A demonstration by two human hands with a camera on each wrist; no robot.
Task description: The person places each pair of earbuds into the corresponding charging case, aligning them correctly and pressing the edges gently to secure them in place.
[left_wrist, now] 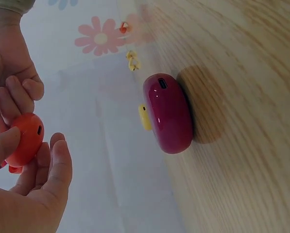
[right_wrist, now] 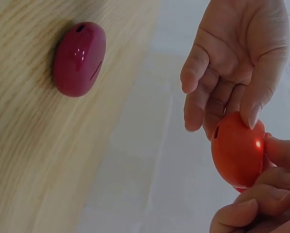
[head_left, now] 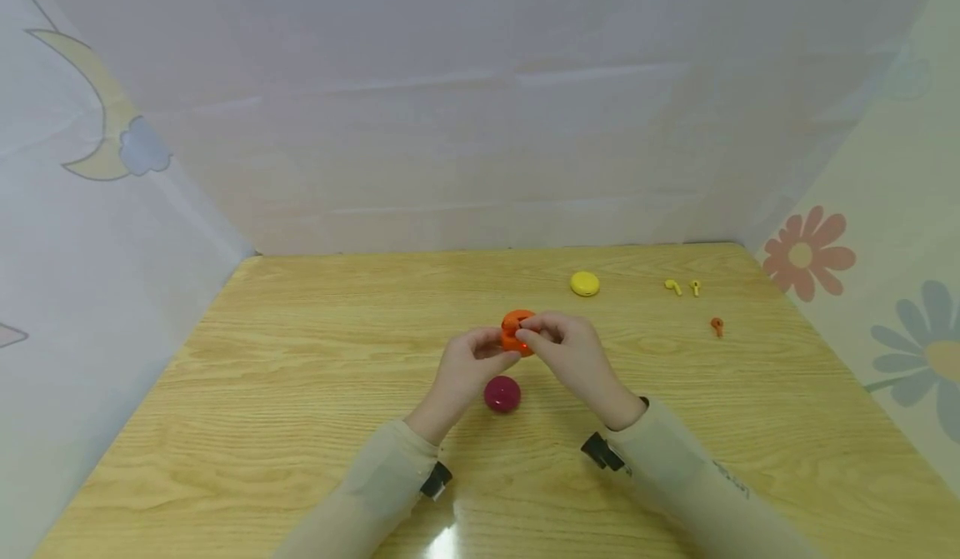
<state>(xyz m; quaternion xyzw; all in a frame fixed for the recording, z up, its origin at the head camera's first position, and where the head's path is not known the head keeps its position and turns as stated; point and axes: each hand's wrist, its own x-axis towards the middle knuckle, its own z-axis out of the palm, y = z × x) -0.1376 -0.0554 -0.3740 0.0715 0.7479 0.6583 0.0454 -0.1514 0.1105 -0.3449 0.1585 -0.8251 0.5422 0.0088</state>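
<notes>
An orange-red earbud case [head_left: 517, 351] is held above the table, its lid raised. My left hand [head_left: 463, 371] grips the case between thumb and fingers at its left side; in the left wrist view the case [left_wrist: 28, 141] shows its port. My right hand [head_left: 576, 361] has thumb and index finger pinched at the case's opening, on an orange earbud [head_left: 512, 323] as far as can be seen. The fingers hide much of it. A closed magenta case [head_left: 502, 394] lies on the table just below the hands.
Farther back on the wooden table [head_left: 315, 359] lies a closed yellow case [head_left: 585, 284]. At the back right are two yellow earbuds [head_left: 673, 286] and one orange earbud [head_left: 717, 326]. Printed cloth walls [head_left: 450, 126] stand at the back and sides.
</notes>
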